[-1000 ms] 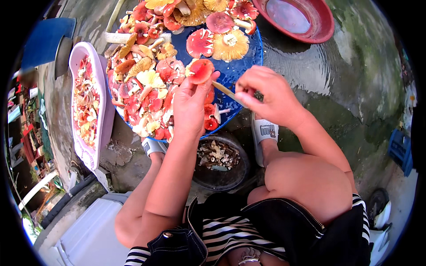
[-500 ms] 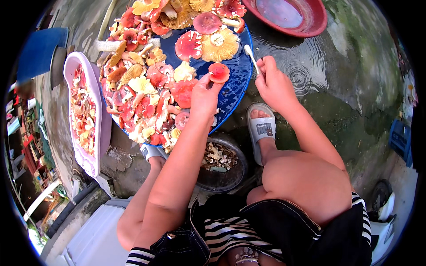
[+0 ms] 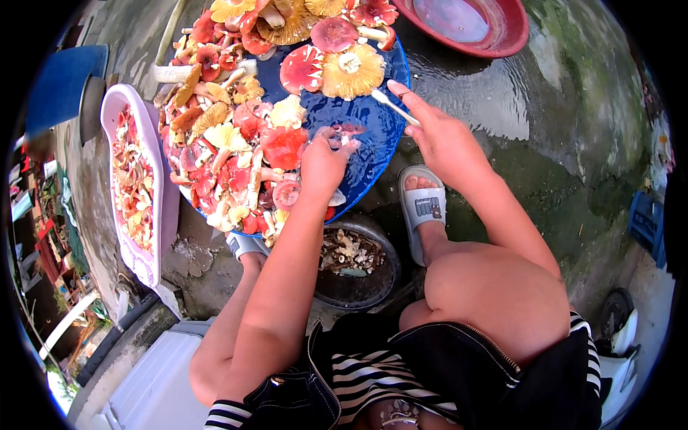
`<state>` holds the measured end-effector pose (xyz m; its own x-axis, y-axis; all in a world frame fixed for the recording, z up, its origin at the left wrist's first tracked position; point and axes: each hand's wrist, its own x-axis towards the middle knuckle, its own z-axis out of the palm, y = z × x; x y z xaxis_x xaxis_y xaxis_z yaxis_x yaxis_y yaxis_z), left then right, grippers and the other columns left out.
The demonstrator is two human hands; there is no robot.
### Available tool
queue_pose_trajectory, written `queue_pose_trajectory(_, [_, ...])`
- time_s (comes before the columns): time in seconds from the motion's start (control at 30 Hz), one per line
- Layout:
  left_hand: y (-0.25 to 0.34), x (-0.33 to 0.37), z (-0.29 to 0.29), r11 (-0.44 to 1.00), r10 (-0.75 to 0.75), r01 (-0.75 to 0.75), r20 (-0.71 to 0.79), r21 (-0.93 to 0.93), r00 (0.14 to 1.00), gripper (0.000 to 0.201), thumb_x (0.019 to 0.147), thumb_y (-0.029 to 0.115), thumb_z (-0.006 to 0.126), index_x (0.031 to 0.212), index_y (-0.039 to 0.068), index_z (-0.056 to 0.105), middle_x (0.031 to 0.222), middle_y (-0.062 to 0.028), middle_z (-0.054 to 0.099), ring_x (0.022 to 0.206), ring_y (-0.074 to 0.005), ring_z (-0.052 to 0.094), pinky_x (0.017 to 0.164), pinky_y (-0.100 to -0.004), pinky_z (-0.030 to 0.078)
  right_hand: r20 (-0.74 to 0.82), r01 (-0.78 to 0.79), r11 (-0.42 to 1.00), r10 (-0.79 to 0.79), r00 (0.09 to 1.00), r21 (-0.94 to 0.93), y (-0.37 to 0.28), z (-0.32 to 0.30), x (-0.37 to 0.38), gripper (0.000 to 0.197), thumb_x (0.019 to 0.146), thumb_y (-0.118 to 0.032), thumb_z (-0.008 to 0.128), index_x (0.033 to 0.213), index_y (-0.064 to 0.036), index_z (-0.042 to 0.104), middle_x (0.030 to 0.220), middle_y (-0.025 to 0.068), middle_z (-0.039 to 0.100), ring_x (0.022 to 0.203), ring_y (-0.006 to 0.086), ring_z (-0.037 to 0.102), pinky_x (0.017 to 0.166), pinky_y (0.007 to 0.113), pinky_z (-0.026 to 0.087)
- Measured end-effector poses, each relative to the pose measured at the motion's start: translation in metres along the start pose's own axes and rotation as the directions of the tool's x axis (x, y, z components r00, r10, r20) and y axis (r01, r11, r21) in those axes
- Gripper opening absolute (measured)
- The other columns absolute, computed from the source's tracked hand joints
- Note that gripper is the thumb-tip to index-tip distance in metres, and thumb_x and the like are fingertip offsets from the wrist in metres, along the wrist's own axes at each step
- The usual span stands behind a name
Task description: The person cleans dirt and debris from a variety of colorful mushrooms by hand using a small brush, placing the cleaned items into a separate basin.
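My left hand (image 3: 324, 163) dips into the water of a wide blue basin (image 3: 383, 163), its fingers closed round a small red mushroom (image 3: 349, 132) that is blurred by water and partly hidden. Over the basin's right rim, my right hand (image 3: 446, 140) grips a slim white toothbrush (image 3: 393, 107), whose head points up and left. Many red and yellow mushrooms heap up along the basin's left and far sides. Closest to the brush head lies a yellow gilled cap (image 3: 353, 72), underside up, beside a red cap (image 3: 301, 69).
Beyond the basin at the right stands a red basin (image 3: 505, 32) with cloudy water. To the left, a pink tub (image 3: 162, 193) holds more mushrooms. Between my feet sits a dark bowl (image 3: 383, 283) of trimmings. The ground (image 3: 516, 186) is wet concrete.
My left hand has lowered the red mushroom into the water, moving slightly toward me. My right hand has shifted a little, bringing the toothbrush left over the basin and tilting it flatter.
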<state>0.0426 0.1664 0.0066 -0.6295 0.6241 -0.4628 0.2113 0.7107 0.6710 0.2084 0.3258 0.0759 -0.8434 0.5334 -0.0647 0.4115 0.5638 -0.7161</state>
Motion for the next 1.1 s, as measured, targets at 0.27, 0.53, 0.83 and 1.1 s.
queue_pose_trajectory(0.27, [-0.010,-0.013,0.000,0.991,0.029,-0.030,-0.013,-0.133,1.000,0.032,0.089,0.018,0.069,0.116,0.001,0.066,0.100,-0.0124,0.072,0.092,-0.0213,0.068,0.083,-0.0324,0.050,0.219,-0.482,0.596,0.459,0.861,0.643,0.053,0.033,0.003,0.031,0.095,-0.028,0.064,0.111,-0.0026,0.055,0.064,-0.0002,0.052,0.056,0.0109,0.049,0.051,0.028,0.041])
queue_pose_trajectory(0.53, [-0.004,-0.006,0.010,0.900,-0.053,0.054,0.014,-0.433,0.998,0.030,0.096,0.014,0.062,0.123,0.001,0.061,0.114,-0.0098,0.068,0.103,-0.0172,0.063,0.089,-0.0314,0.048,0.477,-0.607,0.083,0.538,0.695,0.791,0.078,0.082,0.001,0.024,0.101,-0.027,0.055,0.085,-0.0090,0.056,0.070,-0.0013,0.055,0.062,0.0087,0.054,0.051,0.022,0.045])
queue_pose_trajectory(0.83, [0.032,-0.013,0.006,0.769,0.156,0.110,0.352,-0.629,0.923,0.032,0.099,0.016,0.060,0.128,0.002,0.057,0.121,-0.0058,0.065,0.111,-0.0132,0.060,0.100,-0.0290,0.043,0.635,-0.535,-0.342,0.390,0.667,0.773,0.056,0.071,0.006,0.024,0.097,-0.029,0.055,0.080,-0.0117,0.053,0.067,0.0012,0.050,0.052,0.0129,0.045,0.044,0.027,0.035])
queue_pose_trajectory(1.1, [0.005,-0.013,0.012,0.963,0.074,-0.065,0.023,-0.263,0.997,0.024,0.096,0.012,0.064,0.118,0.003,0.064,0.112,-0.0011,0.067,0.103,-0.0092,0.058,0.095,-0.0253,0.043,0.400,-0.546,0.419,0.388,0.830,0.726,0.047,0.029,-0.011,0.014,0.099,-0.015,0.053,0.110,-0.0060,0.056,0.085,-0.0002,0.054,0.063,0.0028,0.043,0.045,0.018,0.030])
